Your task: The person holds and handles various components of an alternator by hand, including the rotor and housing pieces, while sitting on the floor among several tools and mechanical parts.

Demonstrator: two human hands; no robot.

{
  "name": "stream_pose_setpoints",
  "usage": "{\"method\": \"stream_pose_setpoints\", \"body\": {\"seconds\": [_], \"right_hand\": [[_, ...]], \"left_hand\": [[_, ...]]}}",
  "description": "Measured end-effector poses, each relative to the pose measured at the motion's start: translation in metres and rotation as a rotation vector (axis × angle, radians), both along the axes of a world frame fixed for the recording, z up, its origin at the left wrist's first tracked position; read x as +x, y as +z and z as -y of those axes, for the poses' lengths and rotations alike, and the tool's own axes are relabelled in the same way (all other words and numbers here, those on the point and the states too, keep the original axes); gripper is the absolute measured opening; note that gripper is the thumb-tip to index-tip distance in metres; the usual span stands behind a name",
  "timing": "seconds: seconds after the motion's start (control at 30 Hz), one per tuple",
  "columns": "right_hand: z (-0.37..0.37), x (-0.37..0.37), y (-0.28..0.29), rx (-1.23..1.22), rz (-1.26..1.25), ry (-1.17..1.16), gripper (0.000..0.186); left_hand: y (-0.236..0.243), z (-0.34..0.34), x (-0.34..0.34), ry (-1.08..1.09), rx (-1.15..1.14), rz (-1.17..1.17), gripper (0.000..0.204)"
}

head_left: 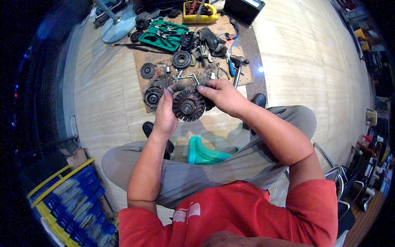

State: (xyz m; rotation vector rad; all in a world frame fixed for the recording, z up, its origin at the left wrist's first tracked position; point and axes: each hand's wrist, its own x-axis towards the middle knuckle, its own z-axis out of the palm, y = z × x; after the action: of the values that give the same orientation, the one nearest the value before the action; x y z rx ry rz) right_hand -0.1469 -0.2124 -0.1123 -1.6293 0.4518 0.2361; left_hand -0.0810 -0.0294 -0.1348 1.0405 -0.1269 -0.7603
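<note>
A round, dark metal part with a finned rim and a hub at its centre (188, 108) is held up between my hands, over the near edge of the cardboard. My left hand (166, 112) grips it from the left, fingers curled behind. From the right, my right hand (222, 95) has its thumb and fingers closed on the upper rim; some fingertips are hidden behind the part. Just beyond lies a silver cranked wrench (188, 77). A grimy cylindrical metal part (154, 97) rests left of my left hand, with a grooved disc (147, 71) and a black ring-shaped pulley (181, 59) farther off.
Dirty cardboard (142, 59) bears a green tool case (164, 35), a hammer (240, 60), a blue-handled screwdriver (231, 68) and pliers (223, 73). A yellow container (200, 19) and black box (243, 11) stand at the back. Between my legs is a green plastic seat (205, 153).
</note>
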Motion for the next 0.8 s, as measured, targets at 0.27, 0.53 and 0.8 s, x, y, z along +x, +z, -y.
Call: {"method": "stream_pose_setpoints", "body": {"seconds": [0.27,0.53,0.8], "right_hand": [[-0.001,-0.001,-0.003,0.028,-0.059,0.078,0.029],[-0.017,0.001,0.004,0.599,-0.011,-0.297,0.021],[-0.018,0.001,0.005,0.598,-0.030,-0.368,0.019]], "left_hand": [[0.010,-0.004,0.007,-0.078,0.018,-0.086,0.055],[0.011,-0.008,0.008,-0.018,-0.207,-0.146,0.049],[0.010,0.000,0.002,0.004,-0.130,-0.037,0.060]]}}
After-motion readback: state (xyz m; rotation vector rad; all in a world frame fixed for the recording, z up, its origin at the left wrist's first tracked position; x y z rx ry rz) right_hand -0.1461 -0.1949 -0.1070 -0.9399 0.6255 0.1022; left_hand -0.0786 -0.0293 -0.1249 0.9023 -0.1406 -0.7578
